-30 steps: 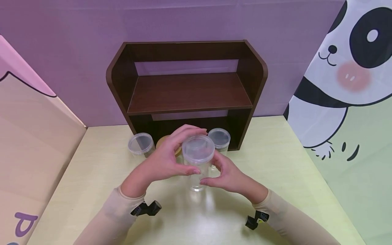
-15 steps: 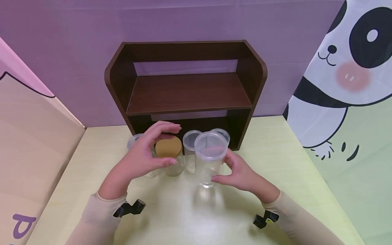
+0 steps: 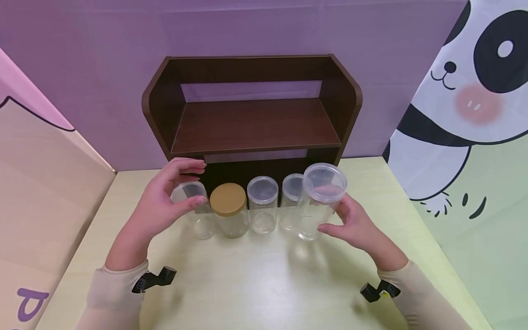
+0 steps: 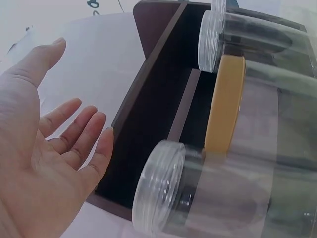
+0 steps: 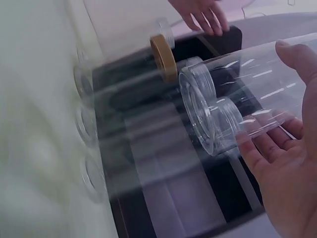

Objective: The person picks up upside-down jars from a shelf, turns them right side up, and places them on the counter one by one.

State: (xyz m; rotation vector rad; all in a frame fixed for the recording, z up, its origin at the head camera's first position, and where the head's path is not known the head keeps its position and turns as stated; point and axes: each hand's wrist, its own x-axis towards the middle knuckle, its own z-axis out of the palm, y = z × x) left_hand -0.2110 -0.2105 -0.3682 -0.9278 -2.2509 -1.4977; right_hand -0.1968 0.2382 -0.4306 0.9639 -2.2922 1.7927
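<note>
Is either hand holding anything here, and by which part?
The right hand grips a clear lidded jar by its lower side wall. The left hand holds nothing.

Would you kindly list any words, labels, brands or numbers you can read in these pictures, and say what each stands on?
"P": a single purple character, cut off by the frame edge, on the left side panel; it may be part of a longer word.
No label, brand or number shows on the jar that the right hand holds.
None shows on the gold-lidded jar, the other clear jars or the shelf.
The panda panel bears only a drawing.
</note>
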